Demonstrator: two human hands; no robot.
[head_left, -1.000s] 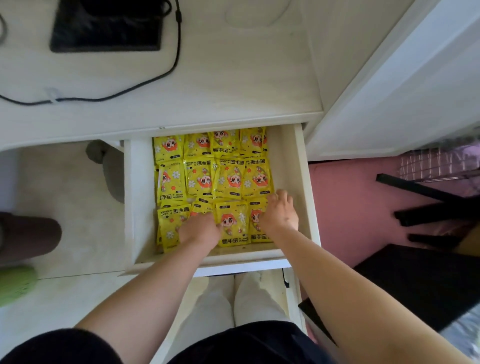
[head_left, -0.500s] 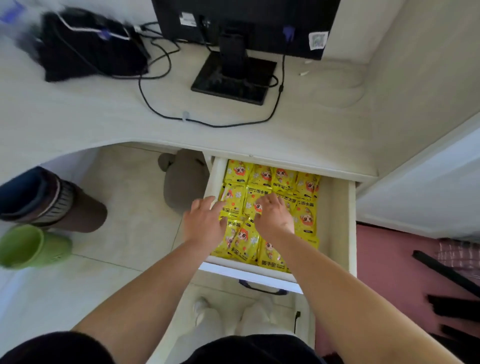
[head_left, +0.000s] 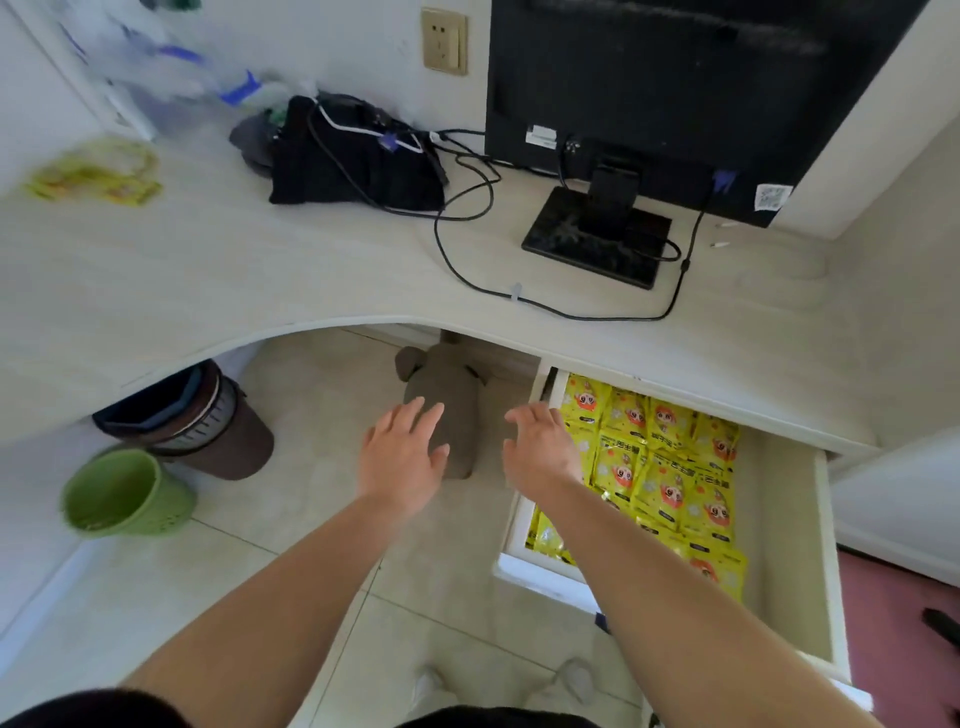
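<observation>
No wording reads clearly. The yellow packets (head_left: 670, 467) in the drawer (head_left: 826, 545) bear dark Chinese characters, too blurred to make out. The monitor (head_left: 675, 78) carries a QR-code sticker (head_left: 772, 197) and a white label (head_left: 540, 137), its print illegible.

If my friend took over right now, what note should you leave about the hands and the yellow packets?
Both empty: left grip open above the floor beside the drawer; right grip open over the drawer's left edge.
Done: the yellow packets lie in rows inside the open drawer.
A blurred yellow pile sits on the desk, far left.
Left, probably: fetch that pile, then close the drawer.
</observation>
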